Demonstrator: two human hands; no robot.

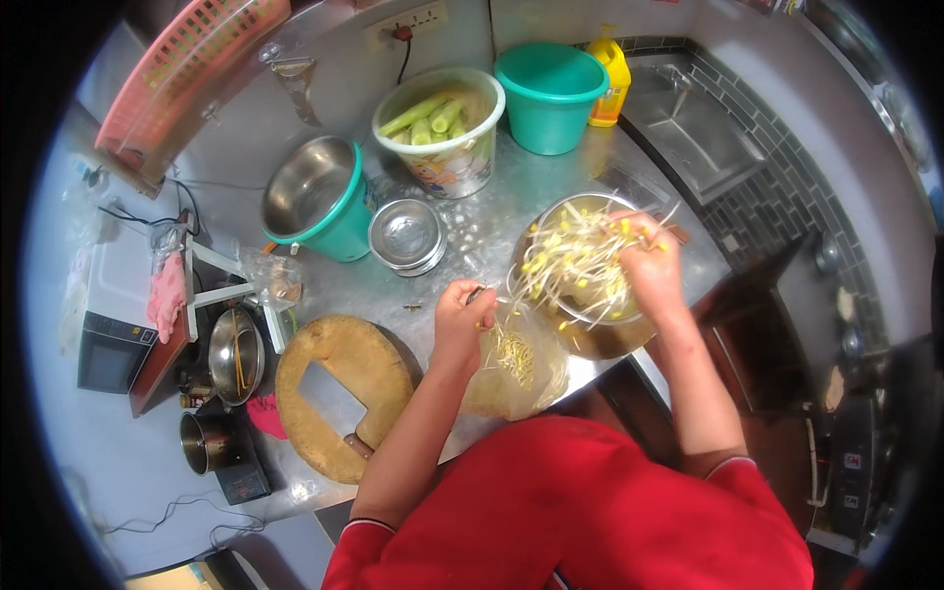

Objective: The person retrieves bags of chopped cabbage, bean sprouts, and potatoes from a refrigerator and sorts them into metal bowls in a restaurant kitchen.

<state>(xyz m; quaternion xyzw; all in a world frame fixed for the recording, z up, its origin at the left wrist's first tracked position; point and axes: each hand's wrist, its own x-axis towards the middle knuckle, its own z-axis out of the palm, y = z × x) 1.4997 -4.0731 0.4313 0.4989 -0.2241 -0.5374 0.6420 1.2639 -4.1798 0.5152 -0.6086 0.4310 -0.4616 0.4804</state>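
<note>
My right hand (pixel 647 258) grips a large bunch of bean sprouts (pixel 571 254), with yellow heads and pale stems, over a round metal basin (pixel 619 343). Stems hang past the basin's left and near rims. Beside it, my left hand (pixel 464 317) holds the gathered mouth of a clear plastic bag (pixel 546 369), and a small dark item shows at its fingertips, too small to name. More sprouts lie inside the bag. Left of my left forearm, a cleaver (pixel 332 398) rests flat on a round wooden chopping block (pixel 391 369).
Stacked metal bowls (pixel 407 234), a teal basin (pixel 358 232), a patterned bucket (pixel 461 166) of peeled green stalks and a teal bucket (pixel 549 110) stand behind. A yellow jug (pixel 611 85) is near the sink (pixel 678 140). A pot (pixel 206 442) and a microwave (pixel 110 354) are at left.
</note>
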